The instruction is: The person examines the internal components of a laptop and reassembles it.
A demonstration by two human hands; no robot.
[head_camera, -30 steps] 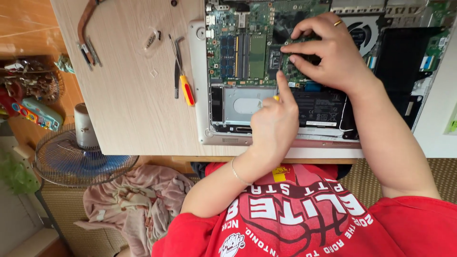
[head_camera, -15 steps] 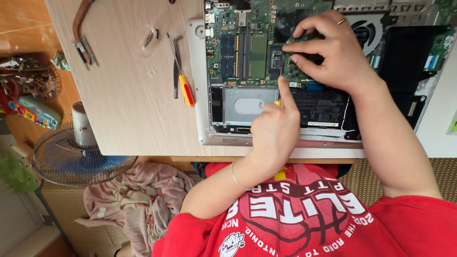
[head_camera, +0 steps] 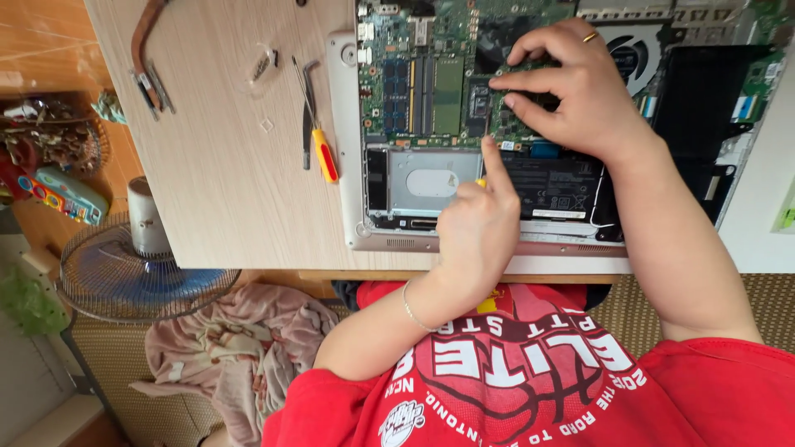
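L hand (head_camera: pixel 476 228) fisted round a yellow tool (head_camera: pixel 480 182), mostly hidden, index tip on the board (head_camera: pixel 439 83). R hand (head_camera: pixel 571 91) presses fingertips flat on board, gripping nothing. Open laptop (head_camera: pixel 348 165) holds board, fan (head_camera: pixel 629 54), battery (head_camera: pixel 551 178); top cut off. Screwdriver (head_camera: pixel 323 153) beside it.

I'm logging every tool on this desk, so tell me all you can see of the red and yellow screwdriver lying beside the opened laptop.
The screwdriver lies flat on the pale wooden desk, just left of the opened laptop. Its handle looks like plastic, red with a yellow band at the end nearer the person; a thin metal shaft points away toward the desk's far side. A pair of metal tweezers lies alongside the shaft, close enough that contact cannot be judged. Neither hand touches it.
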